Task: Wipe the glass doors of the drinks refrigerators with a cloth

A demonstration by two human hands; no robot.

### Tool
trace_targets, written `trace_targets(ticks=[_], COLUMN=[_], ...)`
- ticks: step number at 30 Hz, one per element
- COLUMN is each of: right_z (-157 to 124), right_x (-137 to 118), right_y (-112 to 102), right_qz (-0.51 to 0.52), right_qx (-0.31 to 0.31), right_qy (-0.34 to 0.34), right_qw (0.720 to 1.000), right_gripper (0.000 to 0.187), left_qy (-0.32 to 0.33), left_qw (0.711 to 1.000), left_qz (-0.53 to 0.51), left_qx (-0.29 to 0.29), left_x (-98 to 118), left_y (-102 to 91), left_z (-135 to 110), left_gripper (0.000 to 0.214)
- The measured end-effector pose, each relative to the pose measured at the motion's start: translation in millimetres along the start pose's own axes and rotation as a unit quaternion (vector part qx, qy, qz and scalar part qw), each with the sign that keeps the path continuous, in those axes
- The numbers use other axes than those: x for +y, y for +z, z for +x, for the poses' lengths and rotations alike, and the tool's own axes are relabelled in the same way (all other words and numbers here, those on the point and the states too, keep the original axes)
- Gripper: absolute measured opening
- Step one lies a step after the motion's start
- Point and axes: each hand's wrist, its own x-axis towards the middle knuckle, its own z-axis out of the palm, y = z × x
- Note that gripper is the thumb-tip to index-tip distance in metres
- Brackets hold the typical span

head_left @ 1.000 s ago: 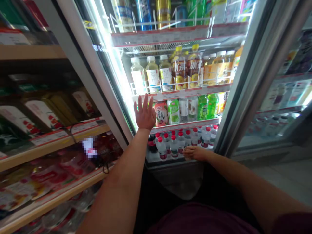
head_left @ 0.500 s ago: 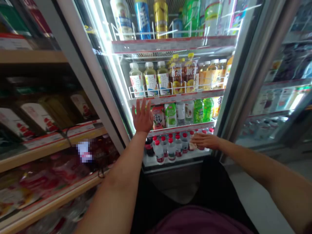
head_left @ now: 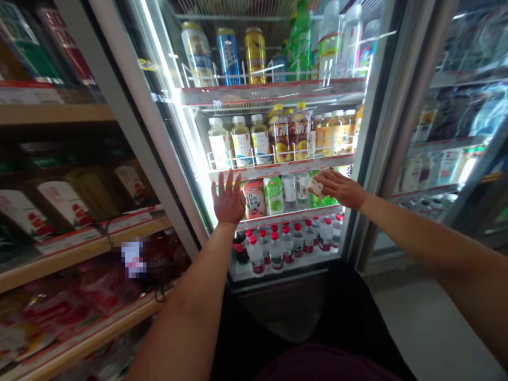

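Observation:
I face an open drinks fridge. My left hand (head_left: 228,198) is raised with fingers spread, palm toward the left end of the middle shelf rail (head_left: 278,170), beside a pink-labelled bottle (head_left: 254,199). My right hand (head_left: 338,188) reaches to the right end of that rail, above the green bottles (head_left: 327,200). Its fingers lie over a small whitish thing (head_left: 315,187) that I cannot make out. Below both hands stand several red-capped water bottles (head_left: 286,244).
The swung-out glass door frame (head_left: 130,137) runs diagonally on the left, in front of wooden store shelves (head_left: 79,235) with packaged goods. Tea bottles (head_left: 242,143) and cans (head_left: 228,55) fill the upper racks. A second closed fridge (head_left: 436,159) stands to the right.
My right hand has risen from the red-capped bottles on the bottom shelf to the middle shelf's right end. My left hand has stayed spread near the same spot.

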Motion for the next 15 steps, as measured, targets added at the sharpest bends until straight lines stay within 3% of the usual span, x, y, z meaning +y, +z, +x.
trace_targets(ticks=[3, 15], right_z=[19, 105], right_x=[10, 53], right_y=[-13, -59], right_qz=[-0.018, -0.034], right_qx=[0.038, 0.19], right_qy=[0.059, 0.184], right_qw=[0.997, 0.964], right_gripper=[0.054, 0.053], left_qy=[0.004, -0.01], left_qw=[1.0, 1.0], left_qz=[0.0, -0.022], left_qx=[0.005, -0.002], left_x=[0, 0], left_y=[-0.3, 0.3], left_z=[0, 0], left_gripper=[0.053, 0.053])
